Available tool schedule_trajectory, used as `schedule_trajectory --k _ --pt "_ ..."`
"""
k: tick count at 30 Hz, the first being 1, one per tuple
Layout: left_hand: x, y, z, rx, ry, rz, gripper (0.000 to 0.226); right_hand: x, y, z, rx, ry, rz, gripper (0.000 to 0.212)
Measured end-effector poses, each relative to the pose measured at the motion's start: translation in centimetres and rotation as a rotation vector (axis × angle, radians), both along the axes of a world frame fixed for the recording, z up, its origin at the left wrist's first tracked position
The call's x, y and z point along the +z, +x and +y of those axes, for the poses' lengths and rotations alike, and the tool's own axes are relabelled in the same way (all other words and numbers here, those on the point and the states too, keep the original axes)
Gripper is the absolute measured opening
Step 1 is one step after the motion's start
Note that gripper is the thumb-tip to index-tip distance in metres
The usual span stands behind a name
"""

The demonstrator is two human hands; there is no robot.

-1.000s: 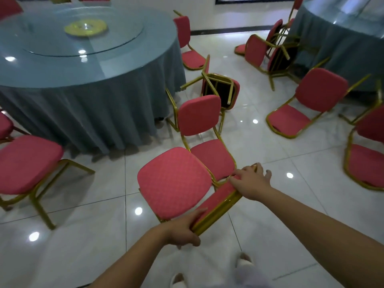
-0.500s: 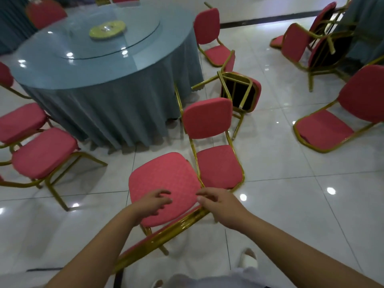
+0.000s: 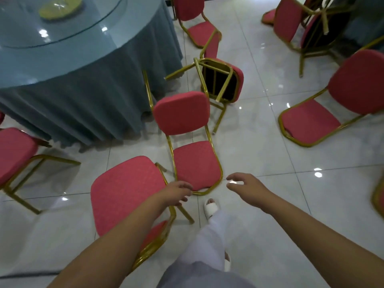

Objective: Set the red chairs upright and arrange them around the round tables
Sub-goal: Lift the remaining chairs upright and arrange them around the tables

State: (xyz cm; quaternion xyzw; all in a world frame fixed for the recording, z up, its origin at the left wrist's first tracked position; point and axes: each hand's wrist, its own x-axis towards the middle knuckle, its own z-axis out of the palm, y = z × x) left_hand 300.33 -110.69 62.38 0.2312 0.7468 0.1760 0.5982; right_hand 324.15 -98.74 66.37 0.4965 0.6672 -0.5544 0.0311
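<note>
A red chair with a gold frame (image 3: 126,194) stands upright on its legs just in front of me, its backrest towards me. My left hand (image 3: 178,193) hovers over its right seat edge, fingers loosely curled, holding nothing. Beyond it a second red chair (image 3: 195,165) lies tipped over on the floor, its backrest (image 3: 180,113) raised towards the round table (image 3: 93,65). My right hand (image 3: 245,186) hangs with fingers spread just right of that chair's near edge, apart from it.
Another chair (image 3: 220,80) lies overturned with its black underside showing. A red chair (image 3: 197,21) sits by the table's far right side. A tipped chair (image 3: 315,119) lies at right, and several more are piled top right (image 3: 301,28). An upright chair (image 3: 14,152) stands at left. My slippered foot (image 3: 211,207) is between the hands.
Both hands have let go of the near chair, which now stands upright. They have moved forward towards the tipped chair, and my view has dropped closer to the floor.
</note>
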Motion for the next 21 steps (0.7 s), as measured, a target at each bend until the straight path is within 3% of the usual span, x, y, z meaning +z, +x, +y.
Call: schedule_trajectory --k 8,11,17,21 --pt "-12.9 -1.4 8.0 0.241 -0.328 0.022 0.028 -6.9 1.9 12.4 -0.144 -0.17 -0.241 0.029" --pt "-18.3 -1.5 10.1 0.333 -0.344 0.002 0.034 -12.2 1.6 15.9 -0.182 -0.26 -0.301 0.029" --pt "-31.1 -2.7 11.2 0.627 -0.393 -0.009 0.037 -28.3 -1.5 21.6 -0.22 -0.404 -0.393 0.037" --pt "-43.4 -5.4 11.3 0.716 -0.408 0.115 0.047 -43.0 -5.0 25.1 -0.216 -0.378 -0.403 0.047"
